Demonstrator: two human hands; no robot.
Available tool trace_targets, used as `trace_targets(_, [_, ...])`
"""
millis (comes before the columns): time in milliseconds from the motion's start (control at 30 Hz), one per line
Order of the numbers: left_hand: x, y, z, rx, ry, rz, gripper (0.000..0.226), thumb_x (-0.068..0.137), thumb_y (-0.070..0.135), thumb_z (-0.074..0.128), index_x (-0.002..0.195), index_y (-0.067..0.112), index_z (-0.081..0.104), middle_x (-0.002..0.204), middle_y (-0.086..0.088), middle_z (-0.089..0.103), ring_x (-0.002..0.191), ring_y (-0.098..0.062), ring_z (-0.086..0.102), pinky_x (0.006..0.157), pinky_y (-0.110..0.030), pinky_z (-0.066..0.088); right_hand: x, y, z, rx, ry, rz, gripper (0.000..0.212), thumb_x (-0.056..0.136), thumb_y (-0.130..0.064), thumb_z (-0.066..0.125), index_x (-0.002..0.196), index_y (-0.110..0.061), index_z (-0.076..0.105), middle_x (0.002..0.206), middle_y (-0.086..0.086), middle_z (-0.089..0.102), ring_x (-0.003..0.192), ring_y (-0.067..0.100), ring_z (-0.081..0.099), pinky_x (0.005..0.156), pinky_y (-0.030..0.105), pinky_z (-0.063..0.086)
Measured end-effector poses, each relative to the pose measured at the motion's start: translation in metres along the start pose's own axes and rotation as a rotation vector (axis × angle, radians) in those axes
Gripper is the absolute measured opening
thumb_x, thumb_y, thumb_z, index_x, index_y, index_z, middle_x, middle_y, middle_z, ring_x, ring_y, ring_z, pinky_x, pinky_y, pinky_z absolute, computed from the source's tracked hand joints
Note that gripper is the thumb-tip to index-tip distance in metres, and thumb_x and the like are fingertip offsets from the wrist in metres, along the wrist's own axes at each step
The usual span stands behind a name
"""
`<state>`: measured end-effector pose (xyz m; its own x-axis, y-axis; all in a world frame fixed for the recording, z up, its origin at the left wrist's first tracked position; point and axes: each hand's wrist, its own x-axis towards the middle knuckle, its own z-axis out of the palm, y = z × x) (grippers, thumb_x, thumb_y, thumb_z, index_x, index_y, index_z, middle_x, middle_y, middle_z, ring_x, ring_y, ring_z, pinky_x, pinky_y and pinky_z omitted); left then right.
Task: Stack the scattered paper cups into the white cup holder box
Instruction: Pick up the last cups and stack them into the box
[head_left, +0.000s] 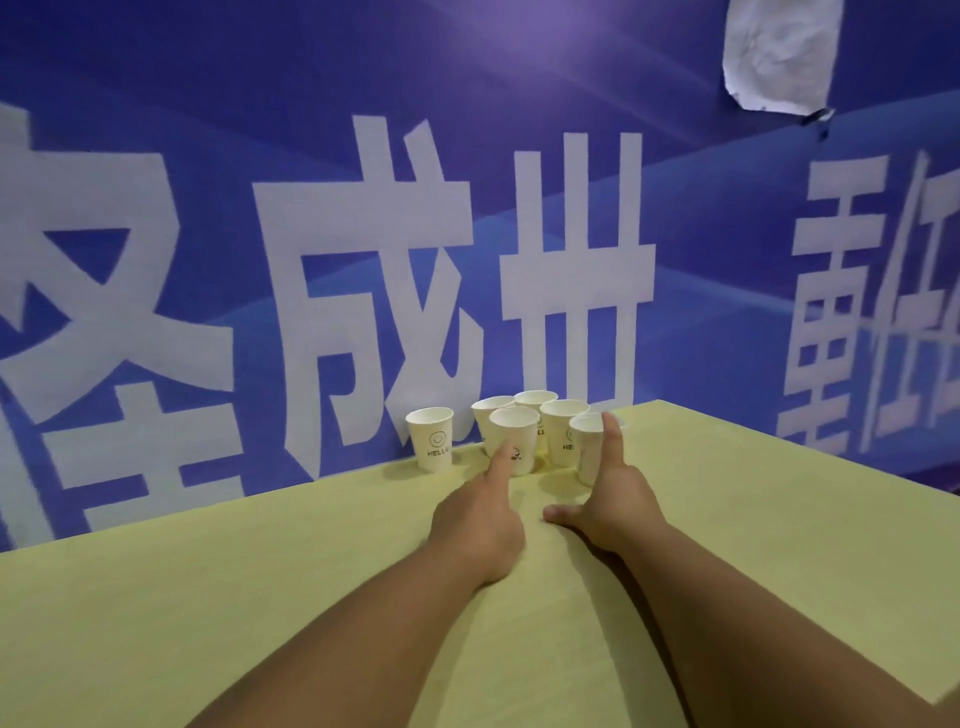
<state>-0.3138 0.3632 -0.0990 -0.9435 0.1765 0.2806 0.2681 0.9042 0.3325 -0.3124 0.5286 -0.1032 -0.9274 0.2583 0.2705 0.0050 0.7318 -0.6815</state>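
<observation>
Several white paper cups printed with a smiley and "HELLO" stand upright at the far edge of the yellow-green table (260, 597). One cup (430, 439) stands alone on the left; the rest form a cluster (563, 434). My left hand (480, 512) stretches toward the front cup (516, 434), its fingertips touching the cup's lower wall. My right hand (610, 491) is spread, fingers along the rightmost cup (587, 447), thumb on the table. Neither hand encloses a cup. No white cup holder box is in view.
A blue wall (311, 156) with large white characters rises directly behind the cups. A crumpled white paper (779, 52) hangs on it at the upper right. The table's right edge (805, 457) runs diagonally from the cups toward me.
</observation>
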Motion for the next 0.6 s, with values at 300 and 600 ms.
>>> trace_targets(300, [0.057, 0.009, 0.019, 0.027, -0.009, -0.019, 0.098, 0.084, 0.014, 0.058, 0.156, 0.042, -0.001, 0.116, -0.002, 0.062, 0.091, -0.024, 0.063, 0.071, -0.038, 0.054, 0.007, 0.003, 0.016, 0.090, 0.177, 0.002, 0.066, 0.091, -0.029, 0.064, 0.138, -0.036, 0.020, 0.094, -0.001, 0.057, 0.082, 0.020, 0.057, 0.072, 0.034, 0.048])
trace_targets(600, [0.032, 0.000, 0.013, -0.056, 0.190, -0.022, 0.017, 0.094, 0.026, 0.058, 0.107, 0.025, 0.047, 0.097, 0.003, 0.060, 0.088, -0.023, 0.059, 0.078, -0.041, 0.057, -0.009, -0.009, 0.004, -0.095, 0.142, 0.015, 0.015, 0.092, -0.013, 0.060, 0.105, -0.019, 0.057, 0.099, 0.002, 0.060, 0.085, 0.021, 0.056, 0.075, 0.033, 0.048])
